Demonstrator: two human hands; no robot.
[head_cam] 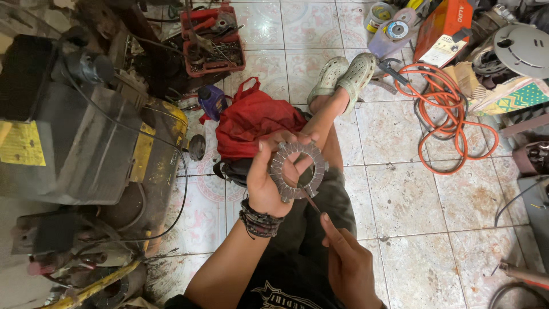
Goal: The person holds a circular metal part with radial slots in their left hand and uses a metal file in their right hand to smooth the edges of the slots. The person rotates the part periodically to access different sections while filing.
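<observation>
Nearest the camera, the right hand [349,260] pinches a thin pick [311,201] whose tip meets the toothed metal ring [297,171]. Clasped in the left hand [269,177] above the lap, that ring wants steadying while each slot gets short, controlled scrapes.

Upper middle of the frame, a red tool tray [213,41] sits on the tiled floor [400,194]. Centre, a crumpled red bag [251,123]. Upper right, an orange coiled cable [452,114] beside an orange box [443,28]. Left side, a big grey-and-yellow machine [86,143].
</observation>
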